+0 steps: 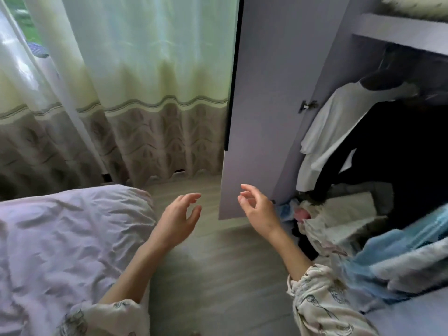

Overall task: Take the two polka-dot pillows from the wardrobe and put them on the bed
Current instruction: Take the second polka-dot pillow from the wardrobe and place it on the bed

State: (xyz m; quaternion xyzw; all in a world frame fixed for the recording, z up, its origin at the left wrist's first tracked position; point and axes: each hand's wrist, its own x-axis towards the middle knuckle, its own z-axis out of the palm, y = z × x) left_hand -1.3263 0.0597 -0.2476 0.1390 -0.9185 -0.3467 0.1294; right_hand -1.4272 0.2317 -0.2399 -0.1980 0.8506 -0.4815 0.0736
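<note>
The bed [60, 238] with a crumpled pale lilac cover fills the lower left. The wardrobe [400, 30] stands open at the right, its door [264, 93] swung out toward me. On the top shelf a speckled pale fabric [417, 3] shows, possibly a polka-dot pillow; I cannot tell for sure. My left hand [179, 217] and my right hand [257, 209] hover over the floor between bed and wardrobe door, both empty with fingers spread.
Hanging white [339, 132] and black clothes [400, 154] fill the wardrobe. Folded blue and white blankets [400, 258] and loose laundry lie low at the right. Pale green curtains [133, 81] cover the window behind. Grey wooden floor [213, 275] runs between bed and wardrobe.
</note>
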